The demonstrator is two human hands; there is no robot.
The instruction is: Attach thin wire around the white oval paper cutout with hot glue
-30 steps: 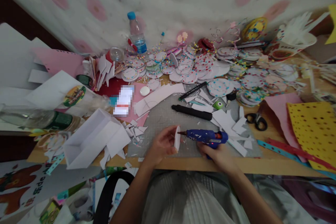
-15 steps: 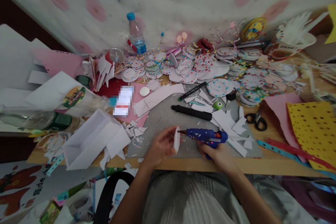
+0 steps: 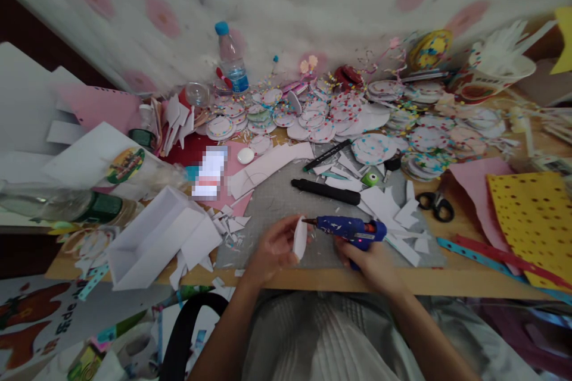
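Note:
Between the fingers of my left hand [image 3: 276,248] is a white paper disc [image 3: 300,239], tilted almost edge-on. My right hand [image 3: 364,259] is wrapped round the handle of a blue hot glue gun [image 3: 346,230], whose small light glows red. The gun points left, and its dark nozzle is at the upper edge of the disc, seeming to touch it. Both hands are over the front of a grey cutting mat [image 3: 272,208]. Just beyond the gun lies a black capped pen or cutter [image 3: 326,191].
White paper scraps [image 3: 393,214] and black-handled scissors [image 3: 435,206] lie to the right. An open white box [image 3: 147,238] and plastic bottles [image 3: 102,205] are on the left. Stacks of decorated paper discs [image 3: 313,119] line the back, with an upright water bottle [image 3: 232,59].
Almost nothing differs. The disc in my left hand has turned very slightly so more of its face shows, and the glue gun stays at its edge.

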